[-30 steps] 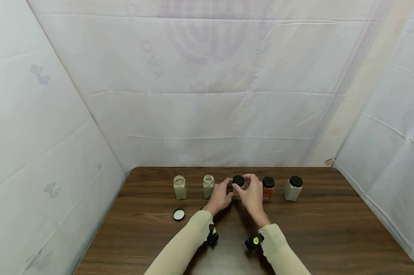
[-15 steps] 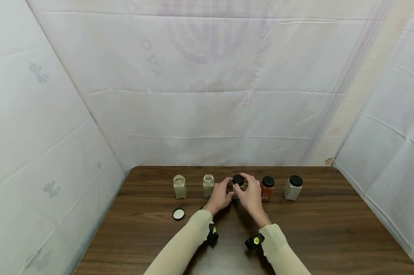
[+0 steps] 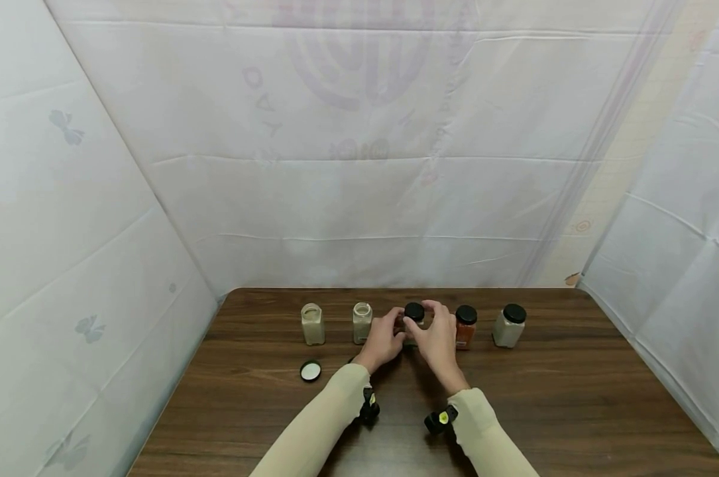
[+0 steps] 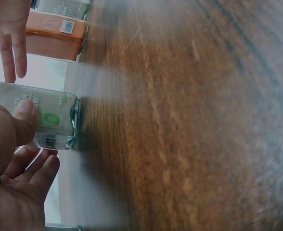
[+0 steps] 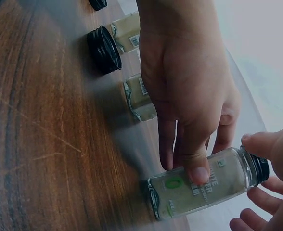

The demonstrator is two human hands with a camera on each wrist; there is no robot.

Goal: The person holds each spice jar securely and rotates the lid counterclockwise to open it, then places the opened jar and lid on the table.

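Near the back of the table, a square glass spice jar [image 5: 204, 187] of pale powder stands upright between my hands. Thumb and fingers of my left hand [image 3: 385, 341] grip its glass body, the thumb lying across the printed label. On its neck sits a black lid [image 3: 414, 311], which my right hand [image 3: 438, 341] pinches from the side with thumb and fingers. To the left are two lidless jars, one with cream powder [image 3: 313, 326] and one with pale powder [image 3: 362, 324]. My hands partly cover the gripped jar in the head view.
Right of my hands stand a lidded jar of orange-red powder [image 3: 464, 332] and a lidded jar of whitish powder [image 3: 507, 331]. A loose lid [image 3: 310, 371] lies lining up at the left; another loose lid [image 5: 103, 50] shows in the right wrist view. White cloth [image 3: 359, 199] hangs behind the table.
My right thumb and fingers shift slightly around the black lid. The left hand keeps its grip on the jar, and the other jars stay where they were.
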